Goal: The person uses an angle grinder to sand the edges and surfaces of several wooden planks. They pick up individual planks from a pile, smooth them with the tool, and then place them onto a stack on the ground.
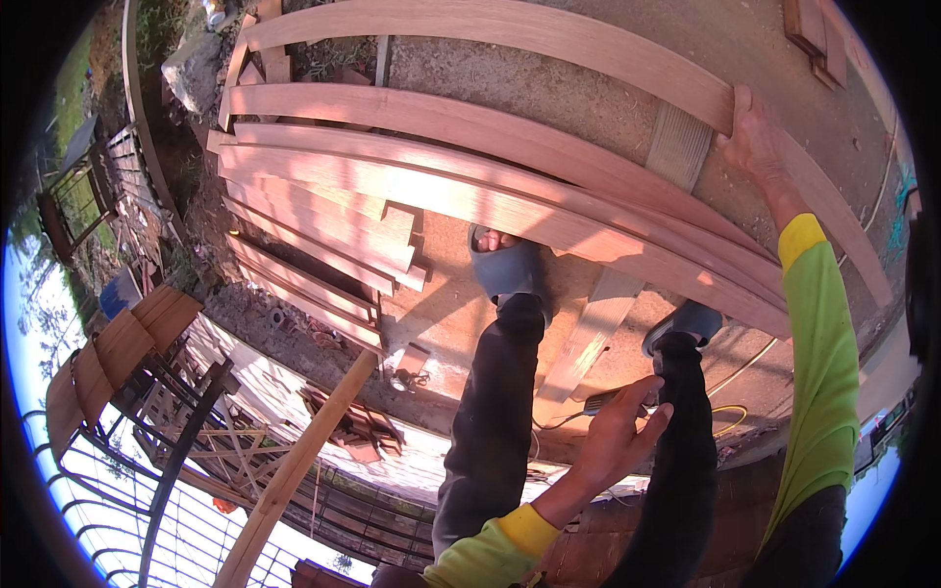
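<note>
My right hand (757, 143) grips the edge of a long reddish wooden board (514, 37), the farthest in a spread of boards. The board runs left from the hand and also continues beyond it to the right. My left hand (617, 437) hangs in front of my legs, thumb and forefinger apart, with nothing seen in it. Beyond its fingers, partly hidden, a dark corded tool (604, 401) lies on the ground. More long planks lie nearer my feet, including a wide pinkish board (441, 117) and a sunlit board (426, 187).
Shorter boards (323, 213) lie at left with staggered ends. Wooden bearers (680, 143) cross beneath the long boards. My sandalled foot (507, 257) stands beside the planks. A round wooden post (294, 478) rises at lower left. Cut pieces (816, 37) lie at upper right.
</note>
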